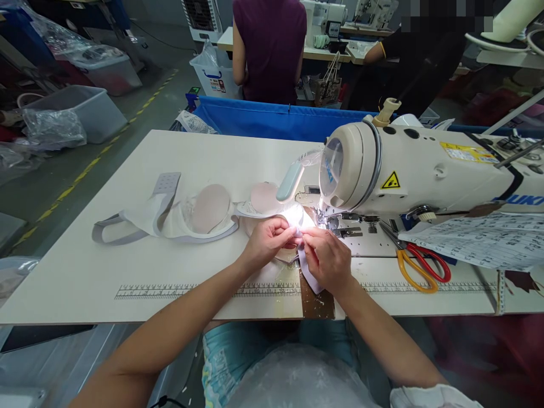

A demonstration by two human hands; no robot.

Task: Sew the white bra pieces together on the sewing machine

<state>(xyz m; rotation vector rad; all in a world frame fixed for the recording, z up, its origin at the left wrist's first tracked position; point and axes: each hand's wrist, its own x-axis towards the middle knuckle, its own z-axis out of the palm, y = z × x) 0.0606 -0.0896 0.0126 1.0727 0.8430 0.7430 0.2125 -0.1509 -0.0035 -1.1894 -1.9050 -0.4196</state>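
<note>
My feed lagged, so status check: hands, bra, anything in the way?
Left hand and right hand pinching bra fabric close to the sewing machine. Bra spread leftward across the table. Scissors off right, clear of the bra.

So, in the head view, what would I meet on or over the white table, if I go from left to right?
Grey strap loop, grey dotted patch, left round pad, left hand, right hand, scissors with orange and red handles.
</note>
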